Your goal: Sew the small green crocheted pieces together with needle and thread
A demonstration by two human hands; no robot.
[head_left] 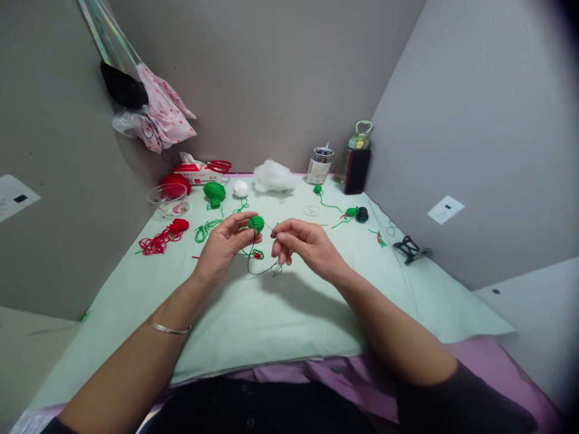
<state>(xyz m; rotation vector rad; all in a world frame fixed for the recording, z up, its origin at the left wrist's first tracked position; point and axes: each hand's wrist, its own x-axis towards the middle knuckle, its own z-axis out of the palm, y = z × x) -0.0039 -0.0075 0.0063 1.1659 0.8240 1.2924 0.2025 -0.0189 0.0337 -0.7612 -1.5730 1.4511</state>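
Head cam's got the left hand (221,247) pinching a green ball (256,223) at 10 o'clock from the right hand (302,242), which is pinched on some thin bit (268,225) (needle or thread, can't tell), black thread (248,259) looping toward the ball's 6, white stuffing (274,176) at its 1.

A tissue box (194,176) sits near the worktop's (271,328) back left corner. By the back right corner stand a pen cup (318,172) and a green-topped bottle (359,142), with a dark flat thing (357,172) in front of it. A black clip (411,249) lies by the right edge. A pink spotted cloth (167,117) hangs above the back left corner.
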